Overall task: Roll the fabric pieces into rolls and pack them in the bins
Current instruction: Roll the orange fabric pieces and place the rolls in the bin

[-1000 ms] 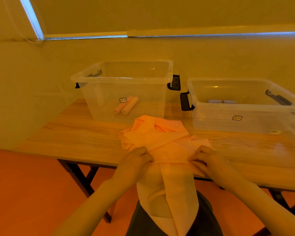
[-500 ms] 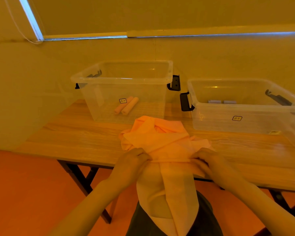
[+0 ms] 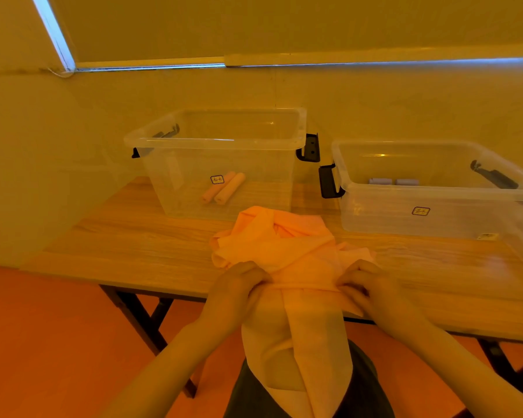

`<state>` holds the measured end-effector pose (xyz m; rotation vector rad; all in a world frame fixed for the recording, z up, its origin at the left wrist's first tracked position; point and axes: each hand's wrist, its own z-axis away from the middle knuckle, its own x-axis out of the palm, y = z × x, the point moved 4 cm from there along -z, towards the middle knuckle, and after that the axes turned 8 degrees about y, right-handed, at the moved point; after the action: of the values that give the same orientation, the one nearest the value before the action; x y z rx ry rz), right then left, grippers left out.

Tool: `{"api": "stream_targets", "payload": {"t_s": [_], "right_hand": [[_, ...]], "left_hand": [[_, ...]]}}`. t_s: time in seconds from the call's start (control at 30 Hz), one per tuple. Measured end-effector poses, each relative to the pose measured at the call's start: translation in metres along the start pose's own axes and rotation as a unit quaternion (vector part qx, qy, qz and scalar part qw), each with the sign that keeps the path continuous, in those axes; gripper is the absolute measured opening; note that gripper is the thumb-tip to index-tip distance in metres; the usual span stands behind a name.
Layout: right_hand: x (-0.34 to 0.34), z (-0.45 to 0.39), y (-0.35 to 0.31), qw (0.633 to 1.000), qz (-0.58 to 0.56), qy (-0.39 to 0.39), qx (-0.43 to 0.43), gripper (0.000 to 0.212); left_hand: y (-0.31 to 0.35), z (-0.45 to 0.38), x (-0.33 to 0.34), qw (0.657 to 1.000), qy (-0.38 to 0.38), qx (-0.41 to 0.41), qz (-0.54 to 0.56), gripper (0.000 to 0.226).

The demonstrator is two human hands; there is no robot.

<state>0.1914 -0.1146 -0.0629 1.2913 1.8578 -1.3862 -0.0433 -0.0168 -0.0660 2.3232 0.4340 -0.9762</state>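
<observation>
Orange fabric [image 3: 287,254] lies bunched at the near edge of the wooden table [image 3: 127,242], its long axis running away from the person, with one tail hanging down over the edge. The left hand [image 3: 234,292] and right hand [image 3: 372,289] pinch it from both sides with curled fingers. Two finished rolls [image 3: 224,191] lie in the left bin [image 3: 221,146].

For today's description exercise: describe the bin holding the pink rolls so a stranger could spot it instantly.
On the wooden table stand two clear plastic bins. Take the taller bin, away from the lower bin. It alone holds two pink fabric rolls; its neighbour's are pale grey.
</observation>
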Motion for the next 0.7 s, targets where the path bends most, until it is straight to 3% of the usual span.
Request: {"api": "stream_targets", "payload": {"t_s": [0.23, 0.53, 0.7], "right_hand": [[-0.004, 0.001, -0.004, 0.999, -0.002, -0.038, -0.011, 0.019], [-0.001, -0.003, -0.002, 1.0, 0.002, -0.025, -0.007, 0.017], [-0.01, -0.007, -0.009, 1.0, -0.016, -0.016, 0.009, 0.015]], "left_hand": [[-0.002, 0.004, -0.003, 1.0, -0.024, -0.007, -0.009, 0.031], [0.005, 0.0, -0.005, 0.999, 0.006, 0.001, -0.047, 0.016], [0.007, -0.005, -0.018, 0.998, -0.023, -0.049, -0.027, 0.017]]}}
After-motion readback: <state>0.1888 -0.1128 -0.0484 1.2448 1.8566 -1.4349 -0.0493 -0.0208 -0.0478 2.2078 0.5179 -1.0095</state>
